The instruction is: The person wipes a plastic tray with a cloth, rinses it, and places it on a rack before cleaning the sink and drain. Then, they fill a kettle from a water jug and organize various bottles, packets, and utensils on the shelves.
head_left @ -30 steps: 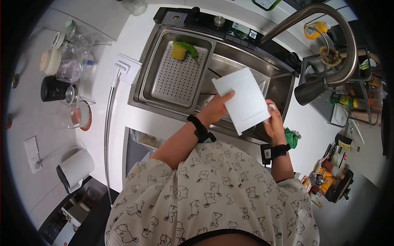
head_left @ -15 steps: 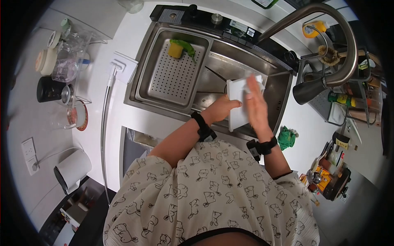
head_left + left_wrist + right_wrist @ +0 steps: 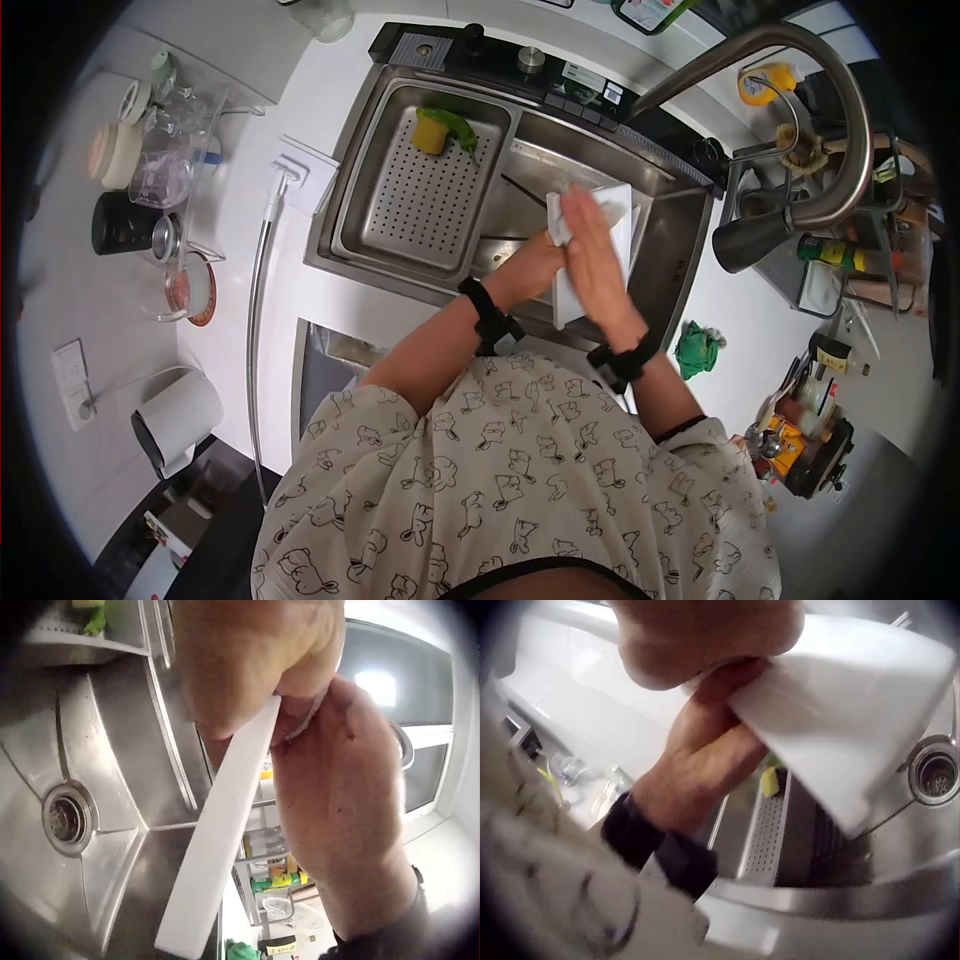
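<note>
Over the right sink basin, the left hand (image 3: 532, 268) grips a white flat-sided piece (image 3: 569, 290) by its edge; in the left wrist view the piece (image 3: 217, 847) shows narrow side-on. The right hand (image 3: 594, 262) lies across it with fingers straight and together, a bit of white material (image 3: 612, 212) beside them. From the right wrist, the white piece (image 3: 840, 705) appears broad and tilted, the left hand (image 3: 697, 761) at its near edge. What lies under the right palm is hidden.
A perforated tray (image 3: 410, 205) in the left basin holds a yellow sponge (image 3: 430, 133) and a green item (image 3: 462, 130). The tall faucet (image 3: 850, 110) arches at right. A green cloth (image 3: 698, 348) lies on the right counter. The drain (image 3: 69, 817) shows in the basin.
The white piece has turned from lying broad toward the head camera to a steeper tilt. The right hand has moved from its right edge onto it, fingers now straight.
</note>
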`<state>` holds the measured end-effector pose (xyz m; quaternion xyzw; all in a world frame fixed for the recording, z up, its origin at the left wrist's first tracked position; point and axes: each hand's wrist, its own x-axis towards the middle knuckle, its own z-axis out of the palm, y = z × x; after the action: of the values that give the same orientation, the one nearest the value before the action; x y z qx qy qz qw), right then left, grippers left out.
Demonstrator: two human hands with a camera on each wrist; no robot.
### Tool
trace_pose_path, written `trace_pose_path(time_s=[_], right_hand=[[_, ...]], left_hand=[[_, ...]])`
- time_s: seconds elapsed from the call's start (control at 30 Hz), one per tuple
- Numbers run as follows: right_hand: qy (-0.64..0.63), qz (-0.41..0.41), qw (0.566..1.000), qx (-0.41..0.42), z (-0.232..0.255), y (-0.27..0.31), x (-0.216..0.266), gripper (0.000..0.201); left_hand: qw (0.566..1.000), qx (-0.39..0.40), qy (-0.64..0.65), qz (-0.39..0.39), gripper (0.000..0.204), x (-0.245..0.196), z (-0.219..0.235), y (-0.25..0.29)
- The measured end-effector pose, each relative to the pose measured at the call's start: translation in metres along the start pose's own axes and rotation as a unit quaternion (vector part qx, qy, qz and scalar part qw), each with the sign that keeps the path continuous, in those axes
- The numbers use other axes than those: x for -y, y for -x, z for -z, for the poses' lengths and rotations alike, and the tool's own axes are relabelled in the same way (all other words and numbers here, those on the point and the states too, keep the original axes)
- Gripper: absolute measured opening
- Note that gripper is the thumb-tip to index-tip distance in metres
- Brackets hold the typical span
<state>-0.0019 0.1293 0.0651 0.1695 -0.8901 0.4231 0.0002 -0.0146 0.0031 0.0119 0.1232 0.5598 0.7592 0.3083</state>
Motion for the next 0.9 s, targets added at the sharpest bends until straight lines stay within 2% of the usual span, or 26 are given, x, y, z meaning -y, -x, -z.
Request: trace_pose_path(time_s=[0.03,0.1,0.17,0.23,0.3,0.33,0.37,0.4,0.43,0.5,0.53,0.57,0.63,0.7,0.73,0.77,0.83,0.9], right_hand=[[0.006,-0.01,1.0,-0.021,0.003,-0.006,-0.009,0.044],[0.015,0.014,0.999,-0.047,0.01,-0.009,-0.018,0.041],[0.0,-0.077,0.995,-0.057,0.031,-0.016,-0.035,0.04],[-0.007,-0.066,0.996,-0.062,0.031,0.001,-0.035,0.04],[0.022,-0.032,0.999,-0.005,0.027,0.028,-0.032,0.042],[0.03,-0.023,0.999,0.036,0.017,0.044,-0.033,0.043],[0.039,-0.012,0.996,0.076,0.007,0.059,-0.031,0.044],[0.047,-0.026,0.993,0.109,0.003,0.063,-0.015,0.044],[0.046,-0.028,0.993,0.108,0.002,0.06,-0.015,0.044],[0.053,-0.005,0.997,0.05,0.001,0.043,-0.023,0.045],[0.059,-0.039,0.997,0.009,0.002,0.026,-0.03,0.047],[0.043,-0.052,0.998,0.002,0.002,0.015,-0.045,0.048],[0.055,-0.044,0.997,0.024,-0.001,0.005,-0.037,0.049],[0.009,0.023,0.998,0.061,-0.009,0.019,-0.015,0.049],[0.005,0.033,0.996,0.085,-0.008,0.027,0.002,0.05],[-0.006,0.038,0.995,0.087,-0.008,0.035,0.009,0.05],[0.033,0.021,0.988,0.147,0.001,0.05,0.007,0.051],[0.058,0.04,0.985,0.158,0.01,0.062,-0.001,0.051]], left_hand=[[0.987,0.011,0.155,0.031,0.039,-0.001,-0.001,-0.002],[0.982,0.034,0.181,0.033,0.042,-0.005,-0.003,-0.002],[0.953,-0.026,0.289,0.085,0.044,-0.007,-0.011,0.006],[0.951,-0.004,0.299,0.078,0.044,-0.005,-0.008,0.005],[0.963,-0.061,0.255,0.064,0.049,-0.011,-0.005,0.007],[0.99,-0.013,0.138,0.04,0.06,-0.016,0.005,0.008],[0.99,-0.014,0.137,0.04,0.06,-0.015,0.006,0.003],[0.948,-0.027,0.304,0.086,0.061,-0.012,0.006,-0.002],[0.877,-0.038,0.461,0.129,0.062,-0.008,0.005,-0.005],[0.886,-0.013,0.443,0.137,0.065,-0.001,0.0,-0.006],[0.91,0.0,0.395,0.127,0.066,0.004,-0.008,-0.006],[0.931,0.013,0.345,0.116,0.067,0.006,-0.014,-0.006],[0.948,-0.004,0.297,0.112,0.075,-0.005,-0.016,-0.004],[0.898,-0.108,0.396,0.16,0.077,-0.019,-0.014,-0.002],[0.863,-0.11,0.44,0.222,0.077,-0.03,-0.007,0.006],[0.863,-0.122,0.437,0.222,0.077,-0.026,-0.003,0.007],[0.884,-0.094,0.439,0.131,0.074,-0.016,-0.005,-0.001],[0.892,-0.115,0.415,0.139,0.073,-0.007,-0.011,-0.001]])
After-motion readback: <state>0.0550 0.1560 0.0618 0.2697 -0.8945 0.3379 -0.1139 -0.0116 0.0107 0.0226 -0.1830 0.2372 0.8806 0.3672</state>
